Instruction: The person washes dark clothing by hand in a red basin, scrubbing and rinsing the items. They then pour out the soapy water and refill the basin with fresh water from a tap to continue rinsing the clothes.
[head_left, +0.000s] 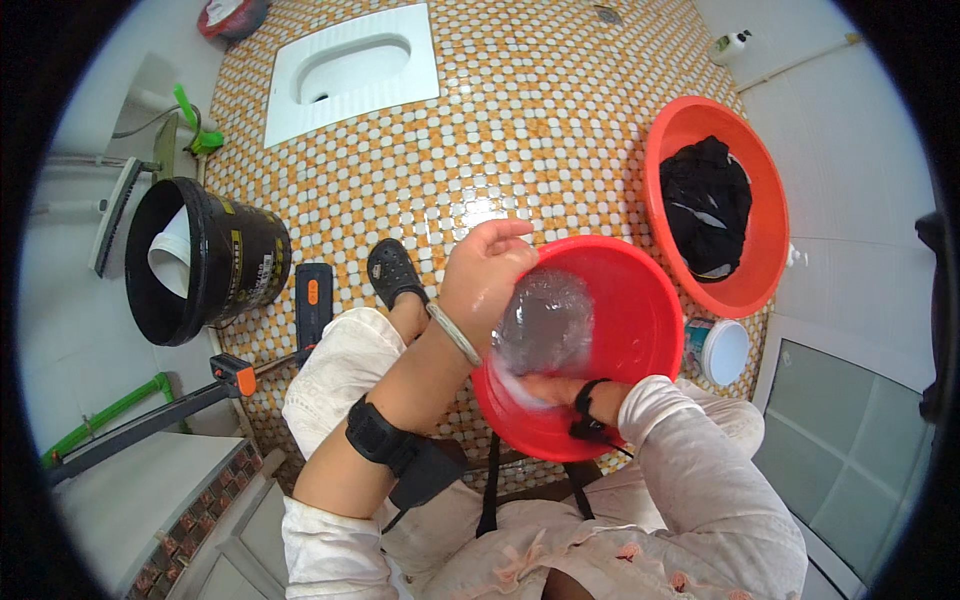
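Note:
A red plastic basin (640,310) is held tilted in front of me, over my lap. My left hand (487,268) is at its left rim, fingers bent over the edge and one finger stretched along the top. My right hand (548,390) reaches down inside the basin, smeared by motion, with a whitish blur at its fingertips that I cannot make out. Between the hands, churned water (545,325) with bubbles shows greyish and clear against the red wall. A pale bangle and a black strap circle my left arm; another black band is on my right wrist.
An orange-red tub (775,200) with dark clothes (705,205) stands at the right, a white-lidded tub (725,352) below it. At the left are a black bucket (245,250) and a grey-orange pole (150,415). A squat toilet (420,60) is set into the tiled floor (540,150).

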